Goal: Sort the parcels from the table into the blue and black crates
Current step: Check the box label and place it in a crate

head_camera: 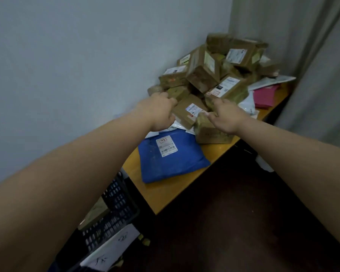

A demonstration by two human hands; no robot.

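My left hand [161,110] and right hand [227,116] both grasp a brown box [190,112] at frame centre, its long axis running upper left to lower right. It sits amid piled parcels [220,63] on the yellow table [165,193]. The black crate [114,209] stands lower left, arms outstretched.

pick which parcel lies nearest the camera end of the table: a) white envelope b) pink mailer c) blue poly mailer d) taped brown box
c, the blue poly mailer lies flat on the table at its near end, in front of the pile of brown boxes, while the pink mailer sits off at the far right.
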